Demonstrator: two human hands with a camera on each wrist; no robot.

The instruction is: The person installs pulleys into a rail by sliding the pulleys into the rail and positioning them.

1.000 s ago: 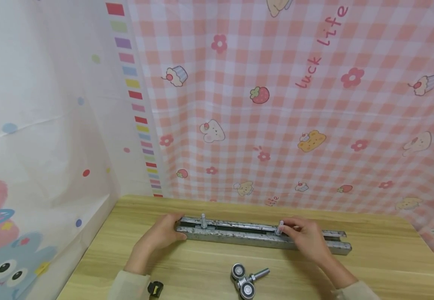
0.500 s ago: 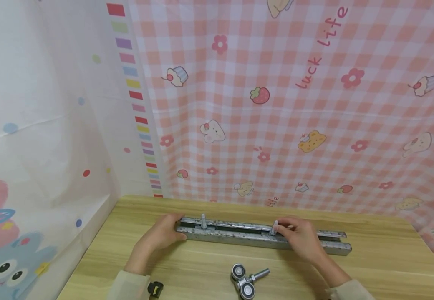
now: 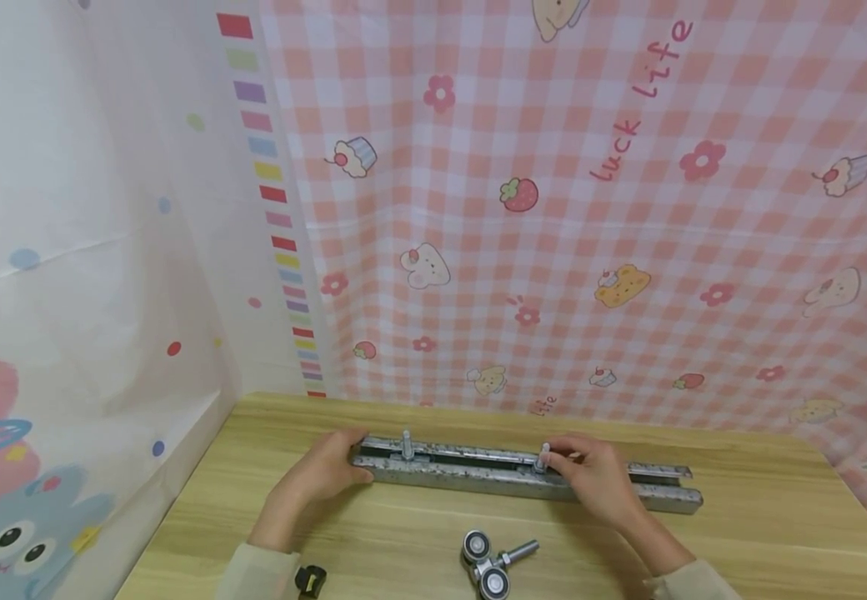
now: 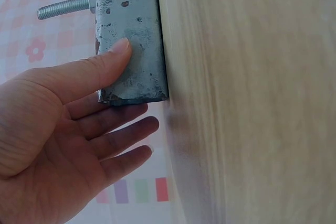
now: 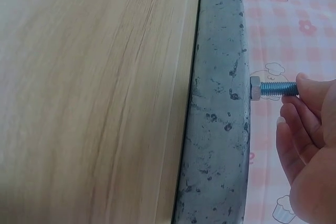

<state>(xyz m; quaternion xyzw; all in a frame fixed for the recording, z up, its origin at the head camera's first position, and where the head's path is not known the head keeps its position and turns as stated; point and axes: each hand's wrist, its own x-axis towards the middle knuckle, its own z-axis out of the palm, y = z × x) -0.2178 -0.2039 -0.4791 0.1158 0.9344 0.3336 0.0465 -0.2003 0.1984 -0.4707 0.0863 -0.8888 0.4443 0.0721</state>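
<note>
Head view, two hands (image 3: 328,464) (image 3: 597,477), one rail (image 3: 471,477) bearing two bolts (image 3: 407,444) (image 3: 542,458)

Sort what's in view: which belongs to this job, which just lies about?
In the job:
metal rail, left grip on its end
bolt pinched in the right grip
second bolt, standing in the rail
likely the loose roller, its bolt similar

Seemingly lying about:
small black object by left sleeve, use unclear
patterned backdrop cloth

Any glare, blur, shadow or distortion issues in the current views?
Head: even light, soft shadow on the table beside the right forearm. Left wrist: left bolt threads readable, wood grain soft, faint shadow near the left hand. Right wrist: cloth pale and hazy, rail edges bow slightly. No strong glare in any view.
</note>
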